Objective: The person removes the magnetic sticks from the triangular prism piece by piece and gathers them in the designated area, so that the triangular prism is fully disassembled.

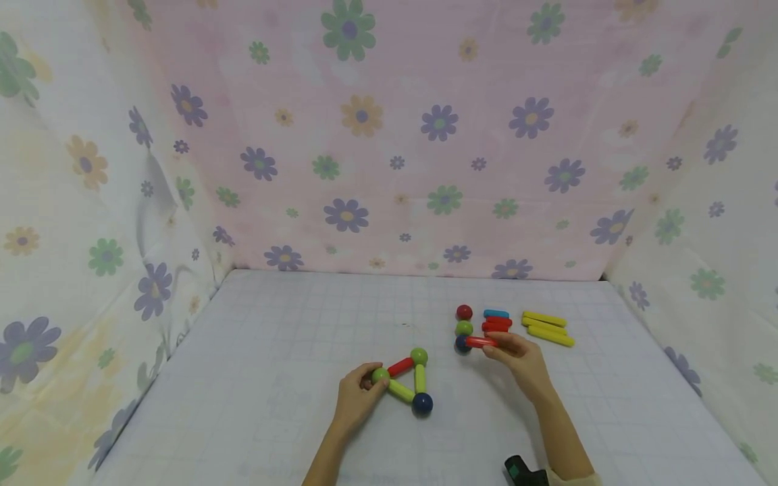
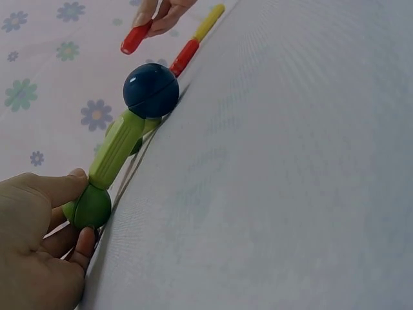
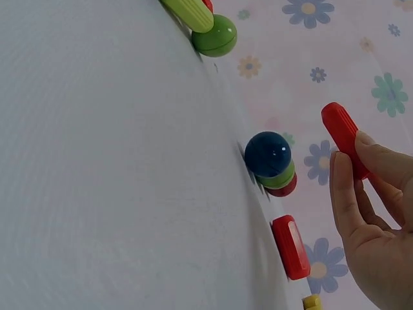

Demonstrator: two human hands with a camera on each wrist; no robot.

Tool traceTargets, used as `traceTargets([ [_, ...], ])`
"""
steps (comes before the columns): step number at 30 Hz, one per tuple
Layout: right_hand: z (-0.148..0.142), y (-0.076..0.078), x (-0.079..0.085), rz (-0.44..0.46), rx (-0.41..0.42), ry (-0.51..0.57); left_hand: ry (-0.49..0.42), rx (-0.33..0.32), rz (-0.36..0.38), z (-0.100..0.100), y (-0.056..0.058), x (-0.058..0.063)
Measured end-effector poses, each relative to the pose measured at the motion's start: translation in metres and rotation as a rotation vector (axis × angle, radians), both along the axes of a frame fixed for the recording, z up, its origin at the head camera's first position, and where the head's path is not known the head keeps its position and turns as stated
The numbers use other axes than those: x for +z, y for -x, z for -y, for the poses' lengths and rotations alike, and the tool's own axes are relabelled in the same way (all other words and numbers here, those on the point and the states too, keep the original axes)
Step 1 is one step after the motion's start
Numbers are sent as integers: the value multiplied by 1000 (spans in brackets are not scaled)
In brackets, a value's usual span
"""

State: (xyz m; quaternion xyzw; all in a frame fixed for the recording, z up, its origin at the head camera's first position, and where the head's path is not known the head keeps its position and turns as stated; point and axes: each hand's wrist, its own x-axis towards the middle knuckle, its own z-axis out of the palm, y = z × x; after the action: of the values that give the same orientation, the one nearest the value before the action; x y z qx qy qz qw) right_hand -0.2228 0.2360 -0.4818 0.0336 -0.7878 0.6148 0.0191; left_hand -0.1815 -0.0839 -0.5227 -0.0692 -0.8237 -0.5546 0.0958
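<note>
My left hand (image 1: 357, 399) grips a green ball (image 2: 97, 208) at the left corner of a triangle of balls and rods. A red rod (image 1: 400, 366) runs from that corner to a second green ball (image 1: 419, 356). Two yellow-green rods (image 1: 401, 391) meet at a dark blue ball (image 1: 422, 403) at the near corner. Farther right, my right hand (image 1: 524, 362) pinches a loose red rod (image 3: 342, 128) between thumb and fingers. It is held up off the table, and in the head view its tip overlaps another dark blue ball (image 3: 267, 154).
Behind that loose blue ball, a green ball (image 1: 464, 328) and a red ball (image 1: 464, 312) stand in line. To their right lie a blue rod (image 1: 496, 314), red rods (image 1: 498, 321) and several yellow rods (image 1: 550, 335). Flowered cloth (image 1: 401, 135) walls the white table (image 1: 273, 378).
</note>
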Motion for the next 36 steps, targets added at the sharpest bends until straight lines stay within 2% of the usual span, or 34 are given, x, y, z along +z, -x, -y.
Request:
traceTargets([
  [15,-22,-5,-1,78,-76,-81,9,-3,-3,0,0,0],
  [30,-37,1,-8,141,-143,-136,18,4,-13,0,0,0],
  [36,-41,7,-12,171,-146,-147,13,0,-14,0,0,0],
])
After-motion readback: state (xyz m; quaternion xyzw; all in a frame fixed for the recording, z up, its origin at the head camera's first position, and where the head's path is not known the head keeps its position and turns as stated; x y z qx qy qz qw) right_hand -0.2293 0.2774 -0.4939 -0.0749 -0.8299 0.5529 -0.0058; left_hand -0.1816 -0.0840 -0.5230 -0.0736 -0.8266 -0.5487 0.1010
